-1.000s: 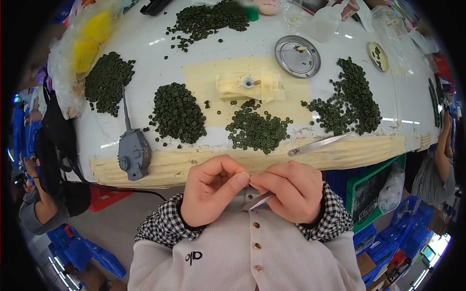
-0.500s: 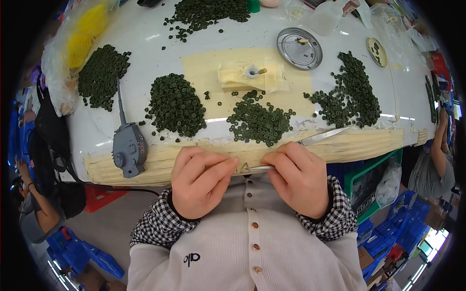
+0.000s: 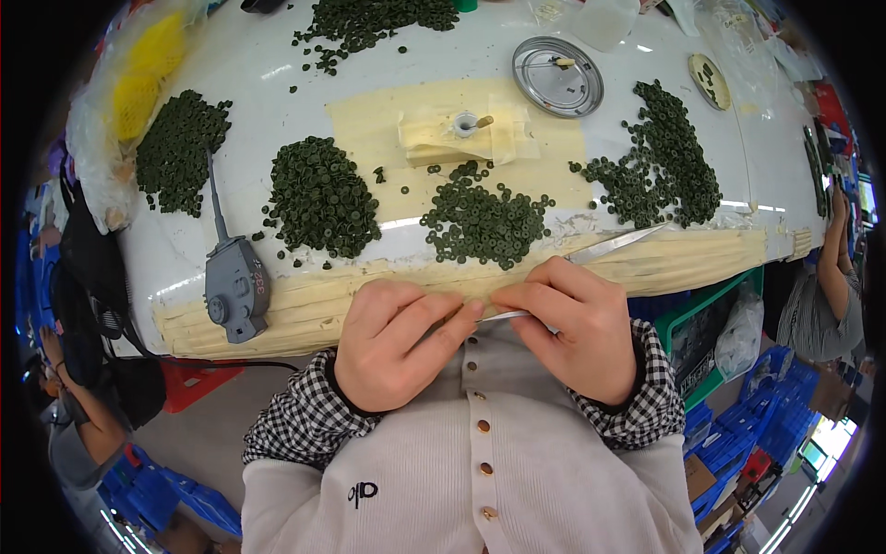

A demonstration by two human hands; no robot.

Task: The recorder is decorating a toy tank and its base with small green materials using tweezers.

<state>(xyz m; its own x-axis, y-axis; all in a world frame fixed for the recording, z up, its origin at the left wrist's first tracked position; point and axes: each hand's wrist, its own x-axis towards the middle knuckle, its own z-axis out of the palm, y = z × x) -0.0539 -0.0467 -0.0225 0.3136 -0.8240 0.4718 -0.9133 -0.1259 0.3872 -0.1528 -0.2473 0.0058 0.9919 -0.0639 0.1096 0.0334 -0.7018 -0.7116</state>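
My left hand (image 3: 392,346) is closed in a pinch just beyond the table's near edge. Whatever its fingertips hold is too small or hidden to make out. Facing it, my right hand (image 3: 581,332) grips a pair of silver tweezers (image 3: 616,244). The tips point toward my left fingertips, and the tapered end sticks out past my knuckles to the upper right. Beyond my hands lies a heap of small dark green rings (image 3: 484,222). Left of that is a denser pile of green round pieces (image 3: 323,198).
A grey model tank turret (image 3: 237,286) with a long barrel lies at the left. More green parts (image 3: 678,157) spread at the right. Farther back are a taped-down holder (image 3: 464,125), a round metal lid (image 3: 558,78) and a plastic bag (image 3: 138,102). Yellowish tape (image 3: 683,263) covers the near edge.
My left hand has shifted right, bringing its fingertips close to my right hand. The tweezers have risen slightly with my right hand. The view has tilted a little, moving the table's contents up and left.
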